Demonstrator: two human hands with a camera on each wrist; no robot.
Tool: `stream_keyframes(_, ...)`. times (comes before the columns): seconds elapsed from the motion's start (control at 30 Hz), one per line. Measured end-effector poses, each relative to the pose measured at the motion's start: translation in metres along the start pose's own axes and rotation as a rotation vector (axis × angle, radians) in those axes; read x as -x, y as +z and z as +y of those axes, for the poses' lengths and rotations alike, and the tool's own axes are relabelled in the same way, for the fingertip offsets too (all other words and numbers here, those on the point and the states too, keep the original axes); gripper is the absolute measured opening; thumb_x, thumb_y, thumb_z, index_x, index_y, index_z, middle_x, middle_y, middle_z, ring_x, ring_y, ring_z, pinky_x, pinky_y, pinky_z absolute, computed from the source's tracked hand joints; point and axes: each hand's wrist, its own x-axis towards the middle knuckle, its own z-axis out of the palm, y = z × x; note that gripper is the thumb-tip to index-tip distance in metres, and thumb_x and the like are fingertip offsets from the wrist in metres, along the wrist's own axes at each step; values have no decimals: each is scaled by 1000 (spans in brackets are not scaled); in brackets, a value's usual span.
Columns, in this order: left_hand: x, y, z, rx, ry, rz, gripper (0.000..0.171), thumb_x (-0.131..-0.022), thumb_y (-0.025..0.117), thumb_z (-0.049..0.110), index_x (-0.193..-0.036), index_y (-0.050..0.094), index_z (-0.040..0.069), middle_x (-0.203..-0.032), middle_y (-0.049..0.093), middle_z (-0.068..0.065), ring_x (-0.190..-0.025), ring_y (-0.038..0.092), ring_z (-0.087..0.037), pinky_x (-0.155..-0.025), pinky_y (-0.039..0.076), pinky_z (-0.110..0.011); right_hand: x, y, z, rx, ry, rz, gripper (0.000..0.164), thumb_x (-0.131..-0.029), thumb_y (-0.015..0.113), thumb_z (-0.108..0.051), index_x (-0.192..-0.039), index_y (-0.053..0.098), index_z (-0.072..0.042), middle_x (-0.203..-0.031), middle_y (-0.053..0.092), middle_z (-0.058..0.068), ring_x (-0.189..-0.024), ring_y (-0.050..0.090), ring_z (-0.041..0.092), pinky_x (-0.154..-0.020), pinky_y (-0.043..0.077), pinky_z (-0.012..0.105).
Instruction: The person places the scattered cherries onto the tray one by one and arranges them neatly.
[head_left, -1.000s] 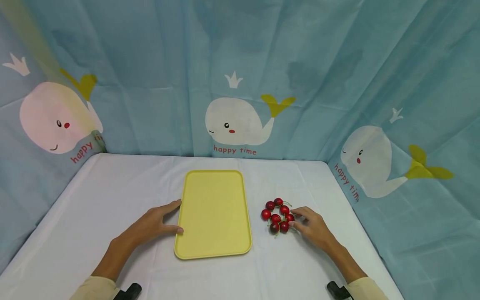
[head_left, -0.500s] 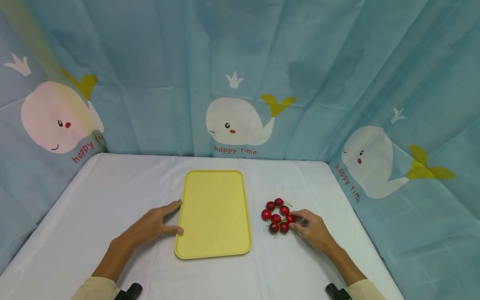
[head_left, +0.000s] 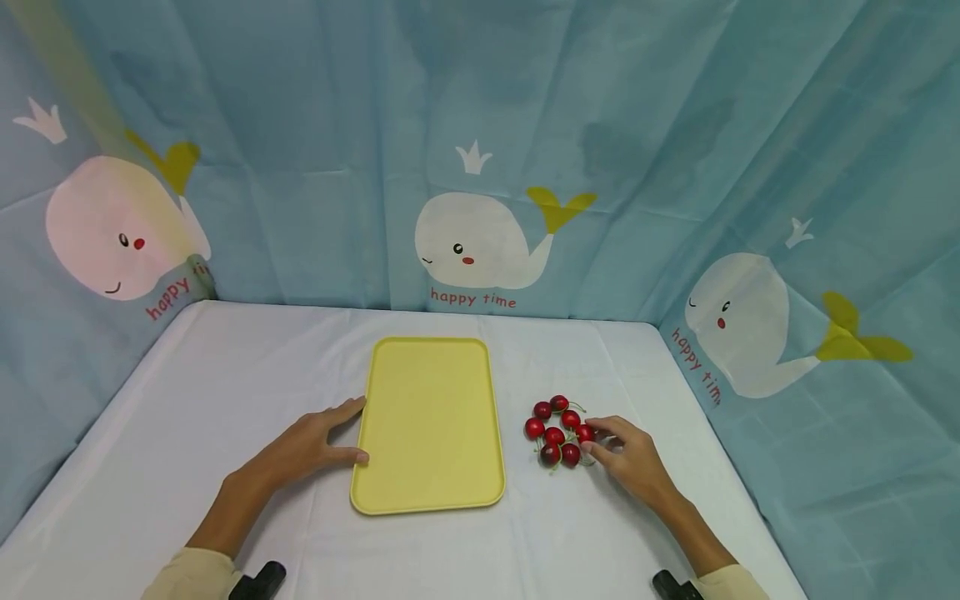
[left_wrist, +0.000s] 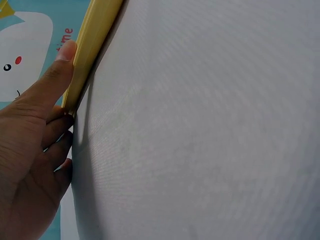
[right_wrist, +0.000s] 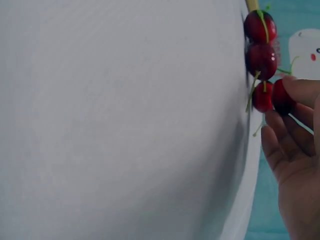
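Observation:
In the head view, my left hand (head_left: 311, 446) is at the left side of a yellow rectangular tray (head_left: 431, 425) lying flat. Its thumb rests on the tray's rim and its forefinger touches the same side farther back; in the left wrist view the thumb (left_wrist: 65, 52) lies along the yellow edge. My right hand (head_left: 637, 462) pinches a dark red cherry (right_wrist: 283, 97) between thumb and fingertips, at the right side of a cluster. Several other cherries (head_left: 551, 454) with green stems lie close together on the cloth, right of the tray.
A white cloth (head_left: 450, 554) covers the table. Behind it and along both sides hangs a blue curtain (head_left: 300, 233) printed with white whales. A black wrist device (head_left: 258, 581) sits at the left sleeve, another (head_left: 675, 586) at the right one.
My right thumb and fingertips have settled around the cherry at the cluster's right side, with only slight movement. The left hand keeps its place on the tray, and the head view has shifted a little.

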Motion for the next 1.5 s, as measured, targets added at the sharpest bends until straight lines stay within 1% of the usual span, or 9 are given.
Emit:
stream_keyframes(0.13, 0, 0, 0, -13, -4, 3, 106, -83, 84, 60, -163, 41, 5, -162, 46, -23, -149, 44, -49, -118, 39, -66, -3, 0, -9, -31, -28, 5, 35, -91, 86, -15, -123, 77, -8, -110, 76, -4, -92, 70, 11, -77, 61, 20)
stream_keyframes(0.4, -2, 0, -1, -5, -3, -5, 106, -83, 85, 59, -162, 41, 4, -162, 46, -21, -149, 45, -45, -119, 40, -64, -10, 2, -31, -77, -65, -5, 35, -91, 86, -14, -124, 77, -11, -111, 75, -6, -92, 70, 11, -79, 63, 22)
stream_keyframes(0.6, -2, 1, -2, -4, 0, -10, 106, -83, 85, 57, -162, 41, 2, -163, 44, -21, -150, 43, -45, -119, 40, -63, -13, 7, -45, -107, -103, -19, 35, -91, 86, -13, -124, 77, -7, -109, 75, -4, -88, 70, 9, -73, 62, 22)
stream_keyframes(0.7, -2, 2, -3, -3, 3, -2, 106, -83, 86, 57, -162, 41, 3, -163, 45, -21, -150, 44, -44, -119, 40, -63, -14, 9, -53, -114, -99, -35, 35, -91, 86, -17, -124, 76, -7, -110, 75, -5, -87, 69, 6, -71, 63, 24)
stream_keyframes(0.83, -2, 3, -3, -2, -4, 1, 106, -83, 85, 59, -162, 41, 4, -164, 44, -20, -151, 43, -44, -120, 40, -63, -16, 11, -64, -129, -96, -56, 35, -92, 85, -20, -125, 76, -10, -112, 74, -9, -89, 69, 5, -75, 64, 26)
stream_keyframes(1.03, -2, 2, -3, -3, -14, -4, 107, -83, 84, 61, -163, 40, 5, -164, 43, -20, -152, 42, -44, -120, 39, -63, -20, 18, -78, -190, -148, -68, 33, -93, 85, -16, -124, 76, -10, -115, 74, -3, -88, 70, 7, -75, 65, 29)
stream_keyframes(1.13, -2, 2, -3, -2, -24, -7, 107, -83, 83, 61, -163, 40, 5, -165, 43, -20, -152, 42, -45, -120, 39, -64, -22, 22, -84, -209, -174, -77, 31, -93, 85, -16, -122, 77, -13, -109, 74, -4, -86, 69, 6, -73, 65, 29)
stream_keyframes(1.27, -2, 3, -2, -4, -42, -10, 108, -83, 83, 62, -164, 39, 6, -165, 43, -21, -152, 42, -46, -120, 38, -65, -24, 29, -92, -197, -206, -82, 30, -91, 86, -18, -120, 77, -14, -104, 74, -7, -84, 68, 5, -70, 63, 25)
stream_keyframes(1.5, -2, 4, -1, -4, -62, -9, 108, -83, 84, 62, -164, 39, 7, -165, 43, -21, -152, 41, -46, -120, 38, -65, -24, 43, -104, -226, -223, -110, 31, -89, 88, -15, -118, 78, -14, -101, 74, -9, -85, 67, 4, -72, 63, 24)
